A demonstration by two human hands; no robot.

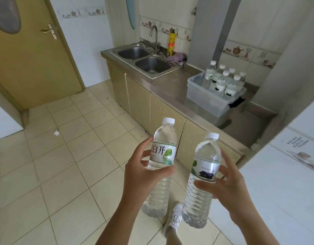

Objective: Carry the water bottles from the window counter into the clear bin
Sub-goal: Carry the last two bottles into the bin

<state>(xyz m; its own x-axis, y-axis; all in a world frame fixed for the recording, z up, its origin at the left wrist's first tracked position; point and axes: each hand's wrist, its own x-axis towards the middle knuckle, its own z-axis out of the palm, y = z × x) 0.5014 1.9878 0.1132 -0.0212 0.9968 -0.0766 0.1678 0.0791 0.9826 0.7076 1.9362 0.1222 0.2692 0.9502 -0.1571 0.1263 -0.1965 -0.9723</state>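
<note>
Water bottles, one in each hand, are held upright out in front of the person, above the tiled floor. The left hand has its grip closed round the left bottle at the label, thumb across the front and fingers curled behind. The right hand holds the right bottle the same way, thumb under the label and fingertips spread along the far side. Both bottles are capped in white and look full. Below them a white shoe shows on the floor.

Further off, on the steel worktop, stands the clear bin with six more bottles standing upright in it, grouped toward its far right part. A double sink with a tap sits left of the bin on the same worktop, a yellow bottle and a pinkish cloth behind it. A yellow-brown door is at the far left.
</note>
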